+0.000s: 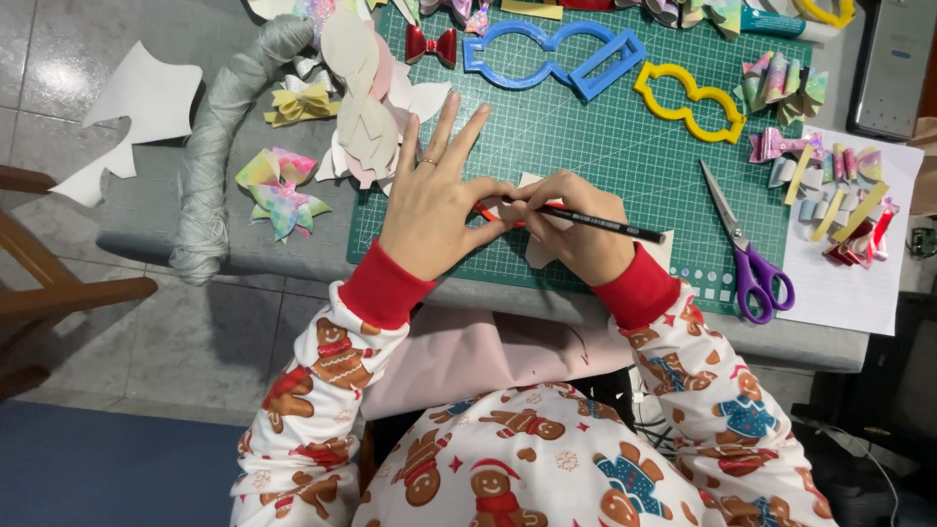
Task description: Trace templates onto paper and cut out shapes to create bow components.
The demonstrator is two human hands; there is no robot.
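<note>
We've got a single head-worn view, no second camera, so nothing overlaps. It looks steeply down from above the seated wearer, almost top-down, facing away from the body across the green gridded cutting mat (605,146). We sit close: the mat fills the upper middle, its near edge about mid-frame. Below the mat we see our own lap and both sleeves. Left of the mat the frame takes in tiled floor (59,59); right of it the sheet of white paper (849,293). The mat's far edge is cut off at the top.
</note>
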